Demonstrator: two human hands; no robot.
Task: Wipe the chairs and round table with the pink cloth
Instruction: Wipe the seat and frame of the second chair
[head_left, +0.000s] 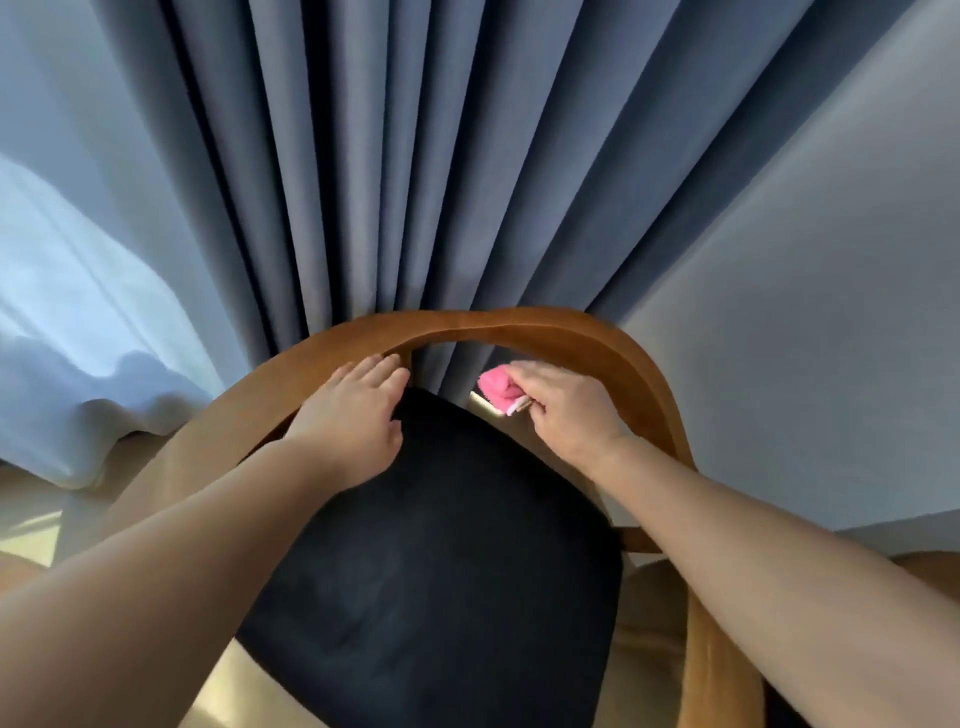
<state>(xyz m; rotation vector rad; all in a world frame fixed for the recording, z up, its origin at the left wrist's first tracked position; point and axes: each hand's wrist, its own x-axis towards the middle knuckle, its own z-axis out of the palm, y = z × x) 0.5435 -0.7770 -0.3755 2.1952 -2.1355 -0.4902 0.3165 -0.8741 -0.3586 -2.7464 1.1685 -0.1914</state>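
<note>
A wooden chair with a curved brown backrest (519, 325) and a dark padded seat (441, 545) fills the lower half of the view. My right hand (566, 410) is closed around a bunched pink cloth (496, 389), pressing it against a wooden part just behind the seat, under the backrest arch. My left hand (353, 415) lies flat with fingers spread on the left side of the backrest rail, at the seat's back edge. The round table is not in view.
Blue-grey curtains (405, 156) hang directly behind the chair. A sheer white curtain (62, 312) glows at the left, and a pale wall (831, 338) stands at the right. Light wooden floor (31, 530) shows at the lower left.
</note>
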